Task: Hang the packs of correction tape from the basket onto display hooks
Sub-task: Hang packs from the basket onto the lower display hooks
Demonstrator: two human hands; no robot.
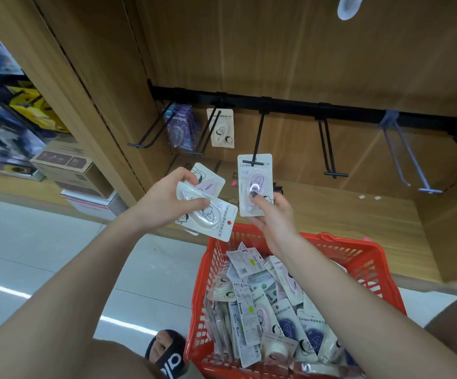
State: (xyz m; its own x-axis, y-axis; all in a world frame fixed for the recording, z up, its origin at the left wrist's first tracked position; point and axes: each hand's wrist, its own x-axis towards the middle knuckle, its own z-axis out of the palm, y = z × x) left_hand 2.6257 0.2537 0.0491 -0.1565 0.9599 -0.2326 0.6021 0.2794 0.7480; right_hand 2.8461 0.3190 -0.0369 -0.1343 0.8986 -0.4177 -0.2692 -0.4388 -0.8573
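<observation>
Pink correction-tape pack (255, 184) sits at the tip of the middle hook (257, 138), right hand (272, 214) pinching its lower edge. Left hand (167, 199) grasps two more packs (208, 206) (fanned, overlapping). Red basket (358, 258) below holds many packs.

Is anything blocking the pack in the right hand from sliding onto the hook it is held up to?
Nothing visible does. The right hand holds the pink pack with its top at the tip of the middle hook. That hook's rod behind it is bare up to the black rail.
</observation>
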